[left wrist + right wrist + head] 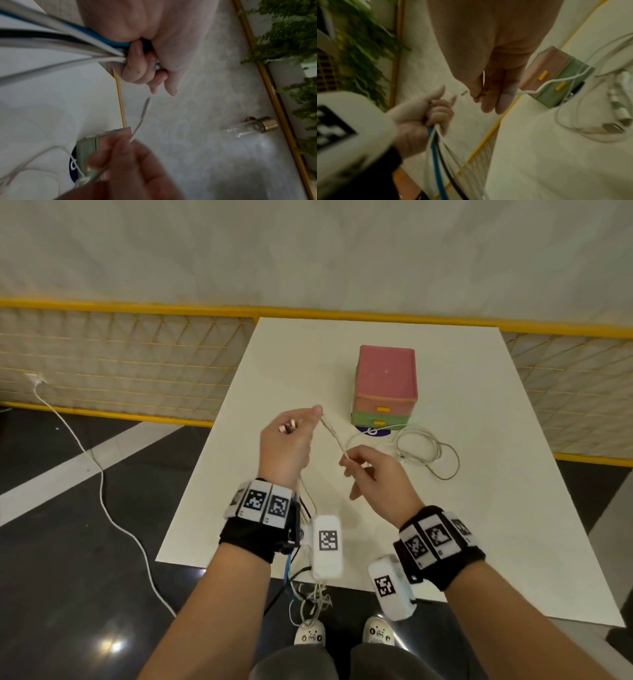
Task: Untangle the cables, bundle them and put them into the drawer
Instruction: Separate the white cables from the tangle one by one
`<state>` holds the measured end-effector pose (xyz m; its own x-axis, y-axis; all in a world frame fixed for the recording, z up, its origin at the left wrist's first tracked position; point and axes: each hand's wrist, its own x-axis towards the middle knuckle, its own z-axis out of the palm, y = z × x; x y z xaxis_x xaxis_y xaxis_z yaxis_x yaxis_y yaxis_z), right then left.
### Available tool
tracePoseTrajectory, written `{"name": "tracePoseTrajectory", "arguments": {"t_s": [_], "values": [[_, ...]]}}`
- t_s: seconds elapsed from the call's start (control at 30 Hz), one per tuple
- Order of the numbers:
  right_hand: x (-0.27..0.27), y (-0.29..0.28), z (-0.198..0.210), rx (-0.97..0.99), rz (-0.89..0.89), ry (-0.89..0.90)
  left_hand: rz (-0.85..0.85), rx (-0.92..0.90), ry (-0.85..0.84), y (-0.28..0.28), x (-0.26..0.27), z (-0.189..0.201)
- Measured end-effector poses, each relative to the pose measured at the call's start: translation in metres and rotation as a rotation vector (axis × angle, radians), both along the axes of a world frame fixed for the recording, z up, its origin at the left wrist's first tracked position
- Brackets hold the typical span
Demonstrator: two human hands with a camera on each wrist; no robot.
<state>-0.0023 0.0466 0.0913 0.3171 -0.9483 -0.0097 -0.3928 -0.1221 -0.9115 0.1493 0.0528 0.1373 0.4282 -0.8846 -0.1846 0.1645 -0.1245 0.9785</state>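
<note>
My left hand [291, 429] grips a bundle of cables [435, 142], blue, black and white, with their plug ends [287, 428] sticking out above the fist. The bundle hangs past my wrist to a tangle [313, 601] below the table edge. My right hand [347, 458] pinches a thin white cable [334, 436] near its free end. That end points up at my left index fingertip, with a small gap showing in the left wrist view. The rest of the white cable lies in loose loops [424, 450] on the white table [479, 525]. The pink and green drawer unit [385, 385] stands shut behind.
A dark round sticker [371, 432] lies under the drawer unit's front. A yellow-framed mesh fence [137, 354] runs behind the table. A white charger lead [102, 474] trails across the dark floor at left. A clear bottle with a gold cap [248, 127] appears in the left wrist view.
</note>
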Motion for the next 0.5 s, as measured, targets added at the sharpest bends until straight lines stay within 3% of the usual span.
{"name": "tracePoseTrajectory", "arguments": {"t_s": [0.13, 0.5], "values": [[-0.011, 0.007, 0.024, -0.033, 0.007, -0.095, -0.123, 0.005, -0.04, -0.008, -0.027, 0.003], [-0.042, 0.014, -0.002, -0.014, 0.098, -0.158, 0.009, -0.233, 0.183, -0.026, -0.044, 0.032]]}}
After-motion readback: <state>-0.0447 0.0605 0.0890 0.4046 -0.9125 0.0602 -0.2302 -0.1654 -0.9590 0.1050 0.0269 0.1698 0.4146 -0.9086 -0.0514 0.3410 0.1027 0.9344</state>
